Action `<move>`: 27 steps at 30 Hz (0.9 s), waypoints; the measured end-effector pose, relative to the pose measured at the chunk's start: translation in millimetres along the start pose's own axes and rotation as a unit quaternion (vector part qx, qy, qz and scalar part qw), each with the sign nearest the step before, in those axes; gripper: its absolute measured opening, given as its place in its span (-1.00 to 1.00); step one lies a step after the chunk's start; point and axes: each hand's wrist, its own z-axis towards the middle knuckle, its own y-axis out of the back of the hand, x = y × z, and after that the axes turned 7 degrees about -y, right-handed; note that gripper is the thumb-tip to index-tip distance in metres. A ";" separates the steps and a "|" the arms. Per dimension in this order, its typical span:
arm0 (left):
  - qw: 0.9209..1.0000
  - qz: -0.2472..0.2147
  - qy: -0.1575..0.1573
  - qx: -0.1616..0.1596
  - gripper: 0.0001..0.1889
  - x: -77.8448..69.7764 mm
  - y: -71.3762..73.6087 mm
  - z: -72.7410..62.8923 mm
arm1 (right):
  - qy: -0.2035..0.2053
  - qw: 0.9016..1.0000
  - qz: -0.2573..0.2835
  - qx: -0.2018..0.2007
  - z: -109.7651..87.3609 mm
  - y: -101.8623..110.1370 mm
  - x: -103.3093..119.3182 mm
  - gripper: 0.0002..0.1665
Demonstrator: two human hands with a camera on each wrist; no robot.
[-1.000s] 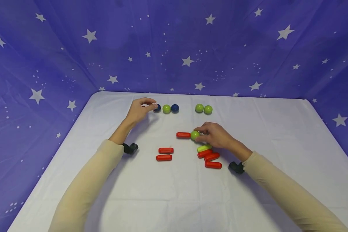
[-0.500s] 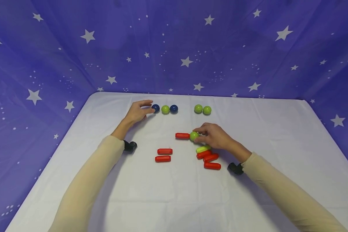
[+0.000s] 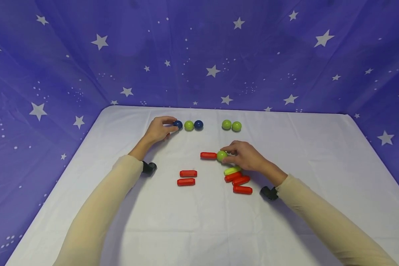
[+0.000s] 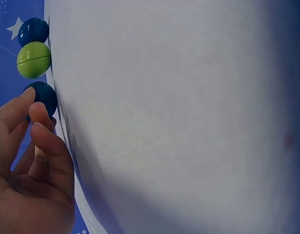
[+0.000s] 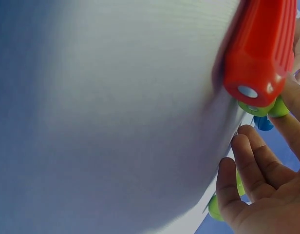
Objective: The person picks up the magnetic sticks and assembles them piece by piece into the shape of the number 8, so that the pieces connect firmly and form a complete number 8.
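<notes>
Left hand [image 3: 159, 128] pinches the left blue ball [image 3: 178, 125], far left, just beside the middle green ball [image 3: 188, 125]. Right hand [image 3: 247, 155] pinches the near green ball [image 3: 221, 156] against the right end of the far red rod [image 3: 208, 155]; gripping from the right presumably leaves the contact side free. A nearer rod shows a shiny end disc [image 5: 248, 91]; joints probably magnetic. 2 left red rods [image 3: 187, 173] and 4 right rods [image 3: 232, 170] lie nearer, seemingly grouped for easy reach.
</notes>
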 end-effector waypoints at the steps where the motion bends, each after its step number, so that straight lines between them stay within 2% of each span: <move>1: 1.000 0.003 -0.001 -0.002 -0.58 0.2 -0.2 -0.2 | 0.000 1.000 0.000 0.000 0.0 -0.1 0.1 -0.49; 7: 1.000 0.020 0.003 -0.010 -0.59 -1.2 -1.9 -0.2 | -0.005 1.000 -0.004 -0.002 -0.6 -0.9 0.1 -0.49; 13: 1.000 0.017 0.020 -0.016 -0.59 -3.1 -0.5 -3.5 | -0.008 1.000 -0.005 0.003 -0.3 -1.5 1.0 -0.49; 18: 1.000 0.001 0.021 -0.014 -0.56 -7.1 2.5 -11.1 | -0.009 1.000 -0.007 0.000 -0.2 -1.8 1.4 -0.49; 22: 1.000 -0.011 0.013 0.005 -0.52 -11.4 4.1 -20.4 | -0.005 1.000 -0.005 -0.003 -0.3 -1.3 1.5 -0.50; 27: 0.998 -0.026 0.000 0.056 -0.54 -16.3 2.6 -35.4 | -0.005 1.000 -0.002 -0.003 0.0 -1.1 0.9 -0.50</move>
